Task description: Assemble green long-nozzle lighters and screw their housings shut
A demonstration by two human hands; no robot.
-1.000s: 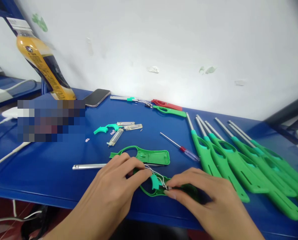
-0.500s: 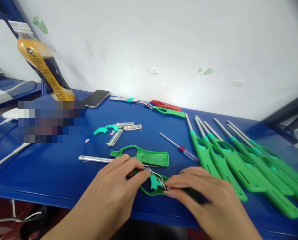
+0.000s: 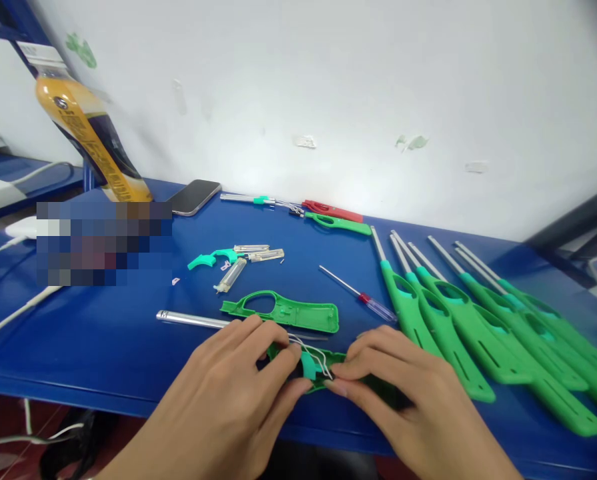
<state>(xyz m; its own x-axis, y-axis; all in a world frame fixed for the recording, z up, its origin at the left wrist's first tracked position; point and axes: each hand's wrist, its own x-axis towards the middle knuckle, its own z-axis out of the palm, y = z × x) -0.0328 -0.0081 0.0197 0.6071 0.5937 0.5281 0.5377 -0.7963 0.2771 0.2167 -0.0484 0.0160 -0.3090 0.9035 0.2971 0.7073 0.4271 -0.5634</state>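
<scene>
In the head view, my left hand (image 3: 238, 387) is closed round an opened gas lighter, its thumb and fingers gripping the lower green handle half (image 3: 319, 387) beside the turquoise trigger (image 3: 307, 366). From under that hand the lighter's metal tube (image 3: 191, 320) sticks out to the left. White wires (image 3: 312, 348) run along the handle half to a small black part, mostly hidden at the fingertips of my right hand (image 3: 403, 380), which pinches it. Just beyond my hands lies the other green handle half (image 3: 305, 315), inner side up.
Several assembled green lighters (image 3: 493, 340) lie at right, near a screwdriver (image 3: 363, 297). Clear fuel tanks (image 3: 232, 275) and loose turquoise triggers (image 3: 201, 261) lie behind the handle half. A phone (image 3: 195, 197) and a drink bottle (image 3: 91, 127) are at back left.
My left thumb has come forward to the front edge of the handle half by the trigger. My right hand has shifted slightly left, still pinching the black part.
</scene>
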